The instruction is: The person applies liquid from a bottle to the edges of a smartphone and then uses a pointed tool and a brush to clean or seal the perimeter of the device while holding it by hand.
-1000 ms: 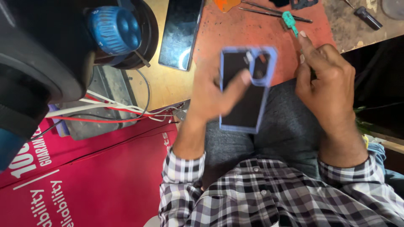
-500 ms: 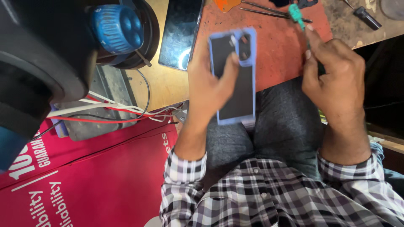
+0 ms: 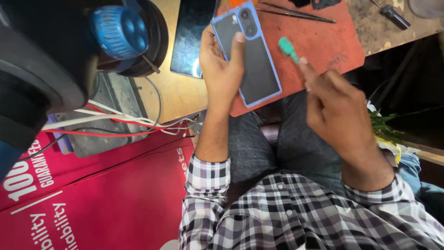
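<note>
The left hand (image 3: pixel 222 69) grips a phone (image 3: pixel 252 58) with a blue rim and dark back, camera end pointing away from the person. The thumb lies across the phone's back near the lenses, and the fingers wrap behind its left edge, so the phone stands out to the right of the palm, tilted, over the near edge of a red mat (image 3: pixel 319 46).

The right hand (image 3: pixel 335 109) is just right of the phone and apart from it. It is loosely closed around a tool with a green tip (image 3: pixel 287 46); the hand is blurred, so the exact grip is hard to make out. The green tip points up and left, close to the phone's right edge but not touching it.

On the mat beyond lie tweezers (image 3: pixel 296 13), and a screwdriver (image 3: pixel 391 15) rests on the worn bench to the right. A second dark phone (image 3: pixel 192 34) lies flat on the wooden table left of the held one, beside a blue knob (image 3: pixel 120 30) on a black machine. Wires (image 3: pixel 115 122) run below it over a grey box.
</note>
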